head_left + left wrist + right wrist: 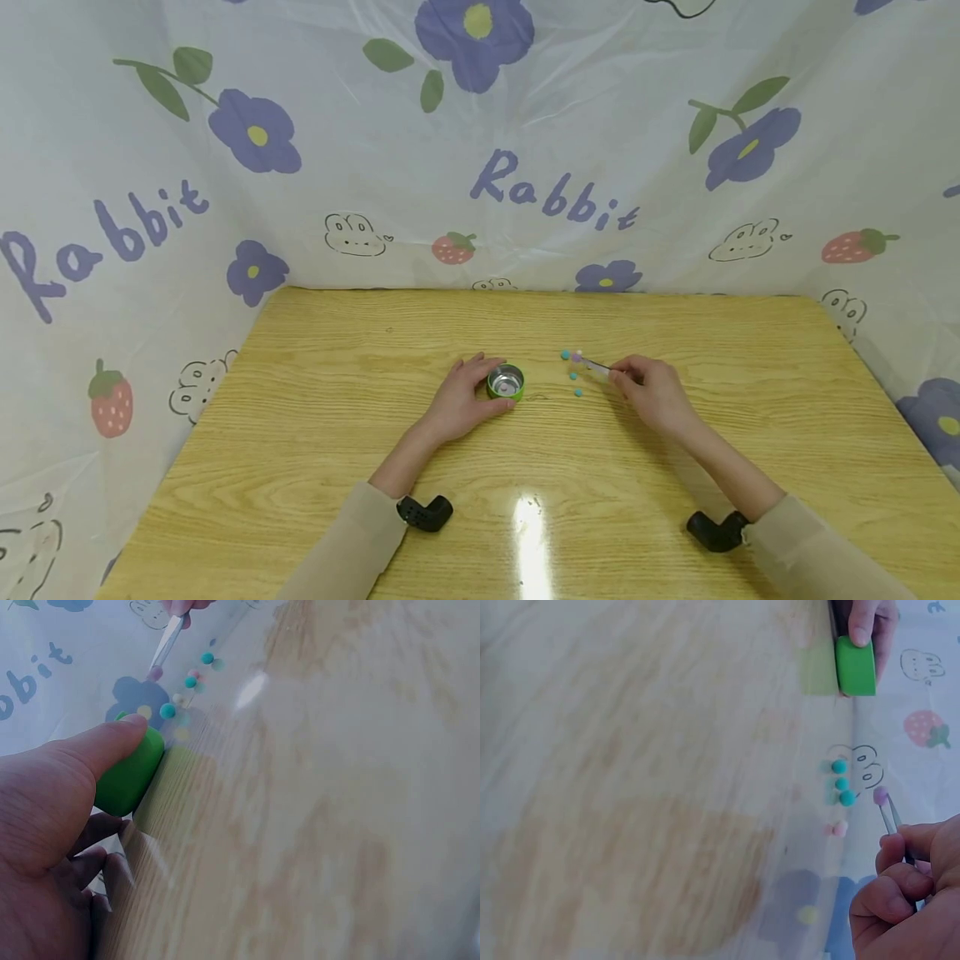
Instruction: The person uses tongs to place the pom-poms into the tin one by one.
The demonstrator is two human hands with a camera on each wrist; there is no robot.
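Nearest the camera at left, my beige left sleeve (348, 533) reaches over the desk (562, 483), a black device (425, 512) at its cuff. Beyond it, my left hand (459, 402) holds a green bowl (856, 671), fingers bent along the far wall and thumb on the near one. The bowl stands mouth up, silvery inside; I cannot make out whether any ball lies in it. Right of the bowl, three teal balls (839, 766), a cream ball (178, 698) and a pink ball (841, 828) lie loose on the desk. Beside these, a purple ball (880, 796) sits at the tips of slim tweezers (597, 367), apparently clear of the surface. My right hand (658, 396) pinches the tweezers between thumb and fingers. Progress, as I judge it: one ball is gripped, five visible ones are left ungripped, so the work appears well short of finished.
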